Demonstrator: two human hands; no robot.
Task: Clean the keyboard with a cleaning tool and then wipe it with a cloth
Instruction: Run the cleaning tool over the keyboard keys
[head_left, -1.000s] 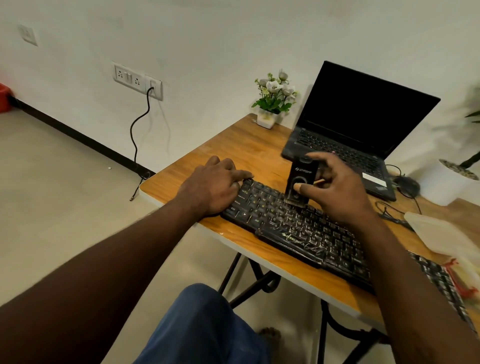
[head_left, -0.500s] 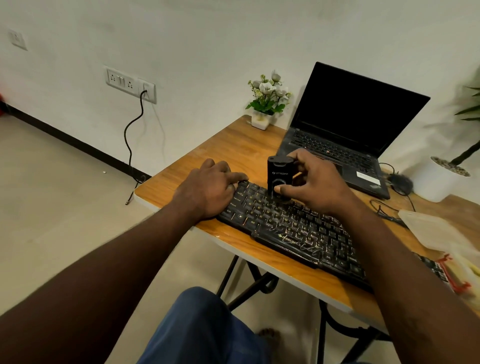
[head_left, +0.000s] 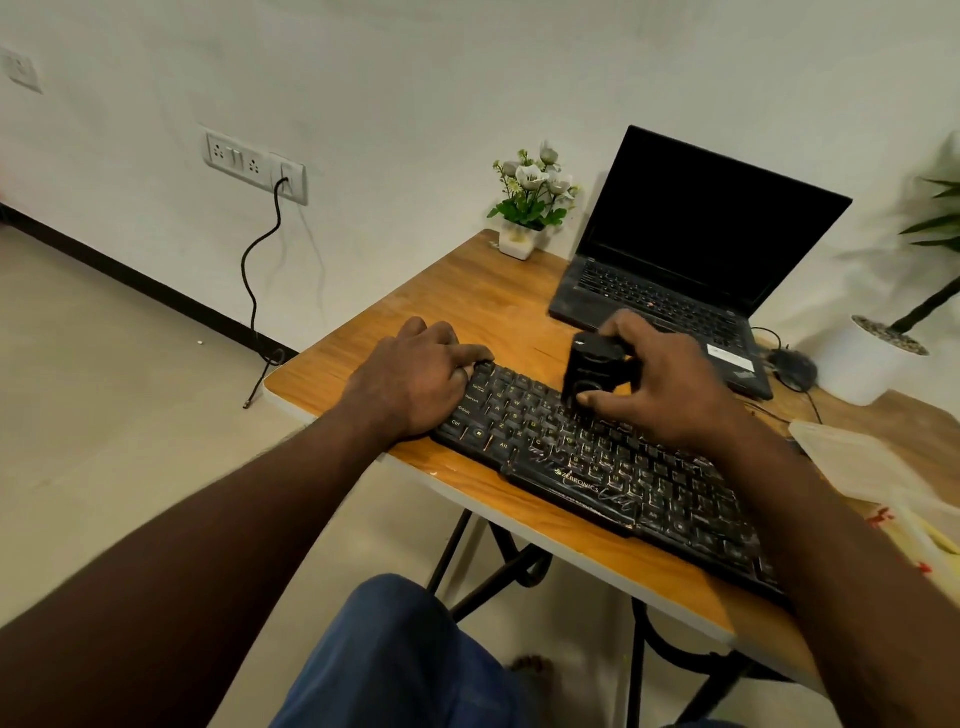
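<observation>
A black keyboard (head_left: 597, 467) lies slantwise along the front edge of the wooden table (head_left: 467, 306). My left hand (head_left: 415, 379) rests on the keyboard's left end, fingers curled over its top corner. My right hand (head_left: 660, 384) grips a small black boxy cleaning tool (head_left: 592, 369) and holds it upright with its lower end on the upper key rows, left of the middle. The tool's underside is hidden. No cloth is plainly visible.
An open black laptop (head_left: 691, 260) stands behind the keyboard. A small white pot of flowers (head_left: 530, 208) sits at the table's back left corner. A mouse (head_left: 792, 366), a white planter (head_left: 872, 364) and a clear plastic container (head_left: 857, 457) are at the right.
My right hand has lowered the cleaning tool and slid it left along the upper key rows, then slightly back right. My left hand has stayed on the keyboard's left end.
</observation>
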